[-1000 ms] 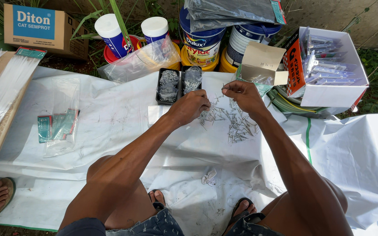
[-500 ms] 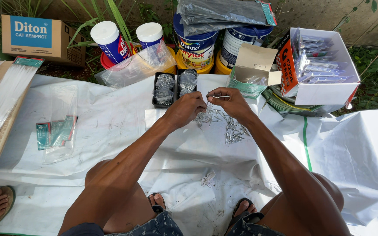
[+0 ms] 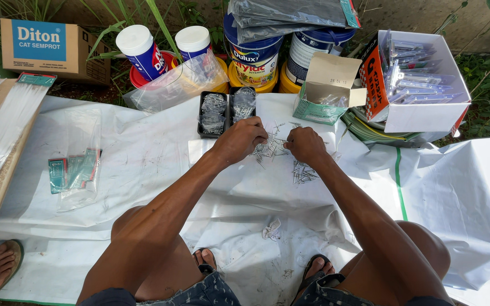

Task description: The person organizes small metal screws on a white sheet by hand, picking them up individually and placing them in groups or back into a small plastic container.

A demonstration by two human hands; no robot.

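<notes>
Both hands were seen knuckles-up over a scatter of small nails (image 3: 273, 148) on a white plastic sheet (image 3: 143, 164). The left hand (image 3: 239, 139) was curled with fingertips pressed together on the nails; the right hand (image 3: 305, 144), just beside it, was likewise pinched at the pile, though what lay between its fingers could not be told. The nails lay flat, their long axes pointing every way; a smaller heap (image 3: 301, 173) sat just below the right hand. Just beyond the left hand a black tray (image 3: 225, 113) of nails was placed, and beyond the right an open cardboard box (image 3: 327, 90).
</notes>
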